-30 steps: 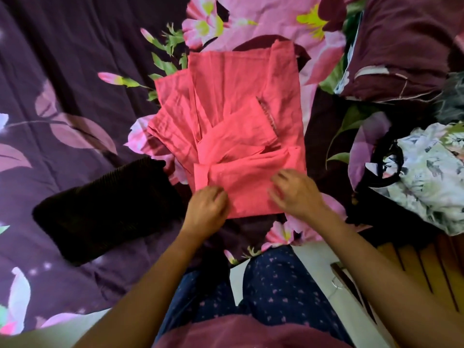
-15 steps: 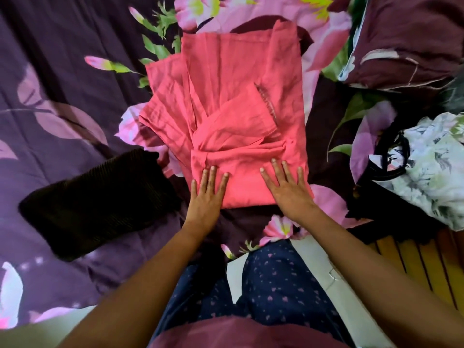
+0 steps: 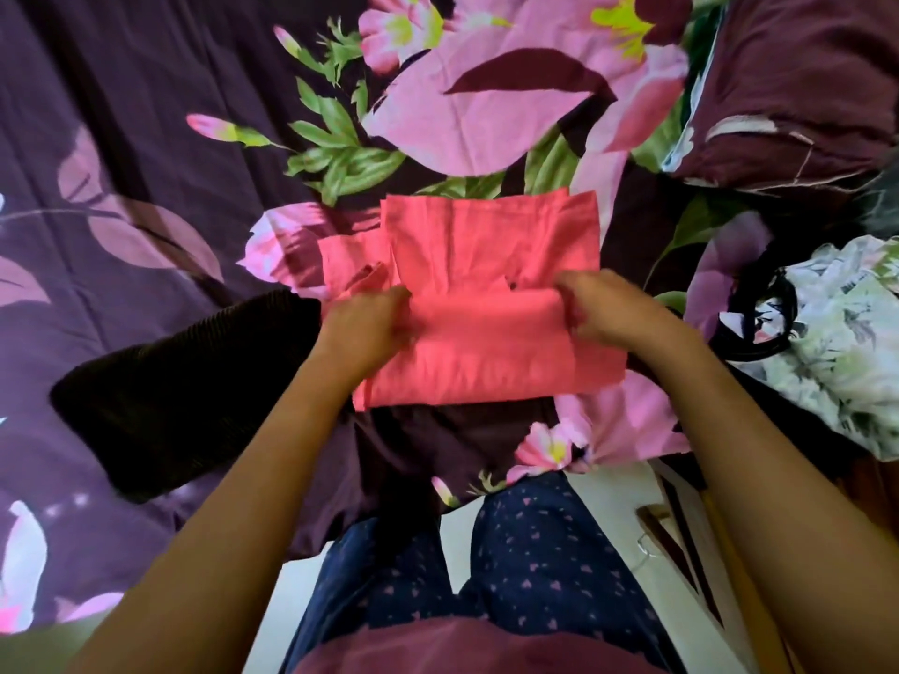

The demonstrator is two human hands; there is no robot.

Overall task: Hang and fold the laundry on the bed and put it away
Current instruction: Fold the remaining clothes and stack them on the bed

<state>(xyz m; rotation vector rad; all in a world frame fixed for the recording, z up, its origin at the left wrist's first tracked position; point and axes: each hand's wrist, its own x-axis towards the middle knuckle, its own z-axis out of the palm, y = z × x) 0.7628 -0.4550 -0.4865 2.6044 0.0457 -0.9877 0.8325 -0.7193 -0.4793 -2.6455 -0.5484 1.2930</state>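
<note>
Your left hand [image 3: 362, 328] grips the left end of the coral garment [image 3: 486, 245], fingers curled over the thick near fold. Your right hand [image 3: 608, 313] grips the right end of the same fold in the same way. The hands are apart, with the width of the fold between them. Both are motion-blurred, so you cannot tell where the thumbs sit.

Garment: folded to a rough square, lying on the floral bedspread [image 3: 146, 138] at centre, close to the near edge of the bed. The far part lies flat. The near band between your hands stands a little proud of the rest. A loose flap sticks out on the left side, just beyond your left hand.

Surroundings:
- A dark ribbed cloth [image 3: 185, 381] lies on the bedspread to the left, its upper corner just beside your left wrist.
- A white leaf-print garment [image 3: 846, 352] with a black strap [image 3: 759, 328] lies to the right, near your right hand but apart from the coral garment.
- A maroon pillow [image 3: 802, 90] lies at far right, well apart from the garment.
- Your navy trousers [image 3: 535, 576] with small pink hearts show at the bottom, between your forearms.
</note>
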